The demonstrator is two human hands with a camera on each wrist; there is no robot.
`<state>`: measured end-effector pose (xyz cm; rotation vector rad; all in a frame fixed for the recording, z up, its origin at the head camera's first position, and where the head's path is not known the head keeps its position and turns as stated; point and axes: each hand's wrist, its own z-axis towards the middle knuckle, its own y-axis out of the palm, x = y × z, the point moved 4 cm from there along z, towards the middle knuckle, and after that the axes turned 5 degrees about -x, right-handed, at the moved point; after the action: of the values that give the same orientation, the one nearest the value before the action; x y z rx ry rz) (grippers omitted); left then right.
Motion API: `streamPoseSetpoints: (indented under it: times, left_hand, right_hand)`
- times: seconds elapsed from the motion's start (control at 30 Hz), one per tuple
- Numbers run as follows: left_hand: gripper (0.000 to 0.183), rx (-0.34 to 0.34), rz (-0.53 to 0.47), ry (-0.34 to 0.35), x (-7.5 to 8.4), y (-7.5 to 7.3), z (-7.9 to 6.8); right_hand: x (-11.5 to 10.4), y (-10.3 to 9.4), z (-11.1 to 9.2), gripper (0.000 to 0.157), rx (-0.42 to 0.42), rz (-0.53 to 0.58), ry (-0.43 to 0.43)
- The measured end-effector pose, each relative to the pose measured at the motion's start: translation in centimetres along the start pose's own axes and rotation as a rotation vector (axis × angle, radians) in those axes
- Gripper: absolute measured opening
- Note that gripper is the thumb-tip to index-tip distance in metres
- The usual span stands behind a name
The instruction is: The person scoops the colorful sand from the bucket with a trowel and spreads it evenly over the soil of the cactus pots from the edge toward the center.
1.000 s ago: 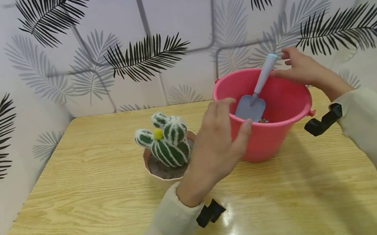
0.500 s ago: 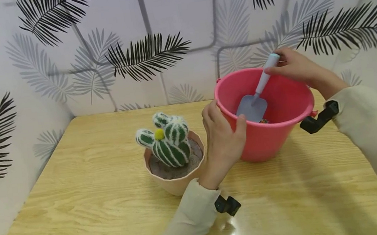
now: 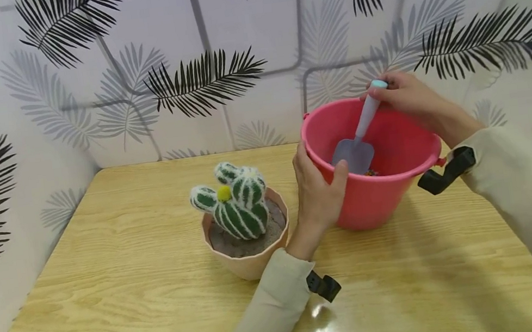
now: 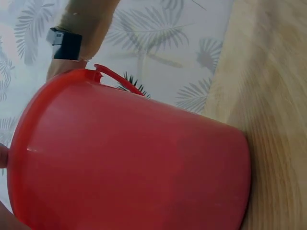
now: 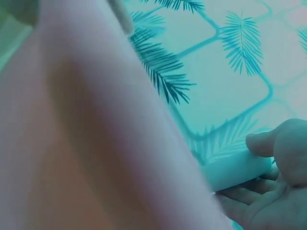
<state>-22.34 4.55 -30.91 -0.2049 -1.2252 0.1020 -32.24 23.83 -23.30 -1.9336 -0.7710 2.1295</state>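
Observation:
A pink-red bucket [image 3: 369, 203] stands upright on the table, right of the middle. Inside it a small grey garden shovel [image 3: 354, 156] leans with its pale handle slanting up to the right; some small colourful bits lie partly hidden below the blade. My right hand [image 3: 411, 97] holds the upper handle above the bucket's far rim, and the right wrist view shows its thumb and fingers [image 5: 244, 194] around the handle. At the bucket's left side, my left hand [image 3: 318, 193] grips the rim, thumb toward the front. The left wrist view is filled mostly by the bucket's outer wall [image 4: 134, 158].
Just left of my left forearm, a knitted green-and-white cactus [image 3: 242, 212] with a yellow ball sits in a peach pot [image 3: 245, 264] of grey soil. The wooden table [image 3: 127, 291] meets a leaf-patterned wall [image 3: 258, 101] behind. A bucket handle [image 4: 117, 79] hangs at the rim.
My left hand has come across from over the pot to the bucket's left rim. My right hand has closed around the shovel's handle, whose top has shifted slightly left and down.

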Motion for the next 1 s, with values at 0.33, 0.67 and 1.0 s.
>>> streamPoseSetpoints:
  times: [0.33,0.67,1.0]
  left_hand:
    - [0.099,-0.078,-0.019,0.046,-0.5,-0.7,-0.1]
    - [0.119,-0.078,-0.049,0.080,-0.5,-0.1,-0.1]
    - [0.113,-0.132,-0.070,0.061,-1.0,-0.9,0.5]
  right_hand:
    - [0.7,1.6,0.3,0.029,-0.011,0.394,-0.040]
    - [0.9,1.7,0.0,0.052,0.072,0.307,-0.043]
    - [1.0,1.2,0.4,0.048,0.120,0.056,-0.060]
